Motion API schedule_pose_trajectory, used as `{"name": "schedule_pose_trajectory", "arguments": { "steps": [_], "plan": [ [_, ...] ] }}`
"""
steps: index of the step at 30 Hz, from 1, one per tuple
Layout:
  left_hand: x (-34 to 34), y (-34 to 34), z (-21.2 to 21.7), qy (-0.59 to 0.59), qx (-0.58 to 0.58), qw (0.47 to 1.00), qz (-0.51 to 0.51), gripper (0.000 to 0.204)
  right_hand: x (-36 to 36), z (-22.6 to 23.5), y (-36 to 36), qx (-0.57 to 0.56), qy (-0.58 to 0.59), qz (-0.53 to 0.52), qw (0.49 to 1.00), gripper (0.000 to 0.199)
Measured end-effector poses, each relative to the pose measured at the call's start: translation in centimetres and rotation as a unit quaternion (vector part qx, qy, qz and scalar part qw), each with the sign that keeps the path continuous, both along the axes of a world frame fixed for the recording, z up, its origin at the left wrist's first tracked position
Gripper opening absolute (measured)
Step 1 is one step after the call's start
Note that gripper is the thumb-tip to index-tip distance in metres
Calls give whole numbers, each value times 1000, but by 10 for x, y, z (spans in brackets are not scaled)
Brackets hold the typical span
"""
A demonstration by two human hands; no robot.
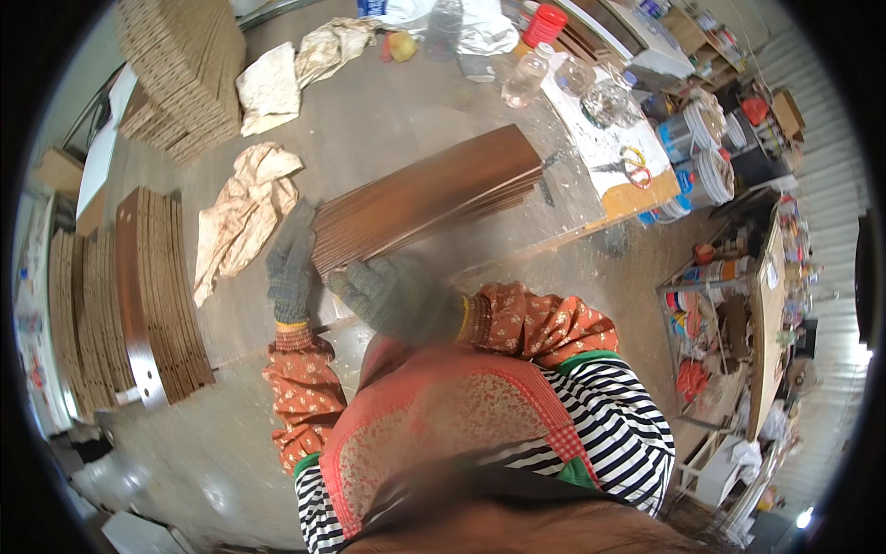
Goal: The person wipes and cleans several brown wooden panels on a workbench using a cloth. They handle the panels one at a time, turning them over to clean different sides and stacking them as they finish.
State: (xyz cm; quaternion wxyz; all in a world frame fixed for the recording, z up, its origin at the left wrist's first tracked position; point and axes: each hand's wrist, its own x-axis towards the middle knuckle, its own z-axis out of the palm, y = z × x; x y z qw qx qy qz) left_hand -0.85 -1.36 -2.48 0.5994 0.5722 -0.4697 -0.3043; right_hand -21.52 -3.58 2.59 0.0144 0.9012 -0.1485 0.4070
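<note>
A stack of long, thin brown wood-grain boards (434, 189) lies slantwise on the grey worktable, its layered edges slightly fanned. My left hand (293, 258), in a grey knitted glove, rests along the stack's left end with fingers stretched out. Gloved alike, my right hand (397, 297) has its bent fingers closed at the near left corner of the same boards; its palm side is hidden and the wrist area is blurred. To the left of my left hand lies a crumpled, stained cloth (247, 212).
More boards (152, 295) stand on edge at the left, below a tall stack of drilled panels (185, 69). Along the far side are rags (318, 55), plastic bottles (526, 78) and a red-lidded jar (544, 26). Scissors (633, 166) lie near the table's right edge (591, 226), with buckets (711, 175) beyond.
</note>
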Motion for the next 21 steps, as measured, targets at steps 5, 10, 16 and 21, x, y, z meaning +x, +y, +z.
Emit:
{"name": "schedule_pose_trajectory", "arguments": {
  "steps": [5, 10, 16, 21],
  "plan": [
    [4, -1, -9, -245, -144, 959, -19, 43, -24, -7, -19, 73, 173, -77, 979, 61],
    [-6, -1, -6, 209, -32, 977, -1, 43, -113, -1, -68, 178, 110, -173, 962, 44],
    [7, 1, -2, 48, 12, 999, 6, 43, -200, 2, -106, 110, 51, -339, 933, 56],
    [21, 6, 2, -77, 64, 995, 13, 40, -217, -2, -133, 189, 84, -338, 918, 58]
  ]
}}
